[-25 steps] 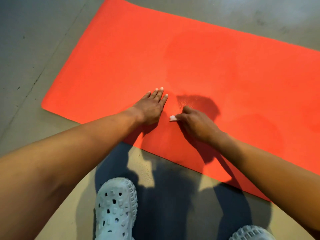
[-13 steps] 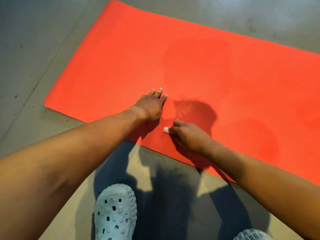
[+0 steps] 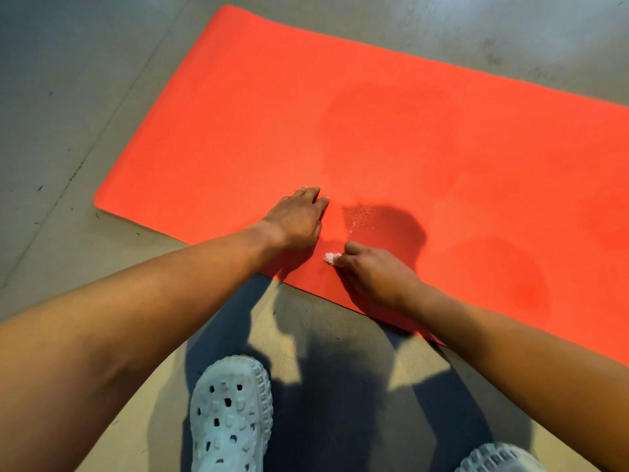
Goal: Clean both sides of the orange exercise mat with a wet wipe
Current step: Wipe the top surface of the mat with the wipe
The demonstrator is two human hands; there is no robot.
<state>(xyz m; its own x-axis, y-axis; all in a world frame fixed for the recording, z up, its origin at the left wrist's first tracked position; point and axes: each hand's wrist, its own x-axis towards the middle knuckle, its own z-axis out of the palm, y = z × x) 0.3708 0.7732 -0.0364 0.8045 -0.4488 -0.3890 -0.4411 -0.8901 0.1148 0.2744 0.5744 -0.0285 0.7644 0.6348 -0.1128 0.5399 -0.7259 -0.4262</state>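
The orange exercise mat (image 3: pixel 238 131) lies flat on the floor, running from the near left to the far right. My left hand (image 3: pixel 299 219) rests palm down on the mat near its front edge, fingers straight. Just to its right, my right hand (image 3: pixel 372 274) holds a small wadded white wet wipe (image 3: pixel 332 257) against the mat close to the front edge; only the wipe's tip shows past my fingers. Darker damp patches and a speckled shiny spot (image 3: pixel 360 214) mark the mat beyond my hands.
Grey concrete floor (image 3: pixel 68 97) surrounds the mat. My two pale blue perforated clogs, the left clog (image 3: pixel 231 417) and the right clog (image 3: pixel 497 459), stand on the floor just in front of the mat's near edge. Shadows of my arms fall across the floor.
My right hand has drawn the wipe back toward the mat's front edge. My left hand has stayed in place on the mat.
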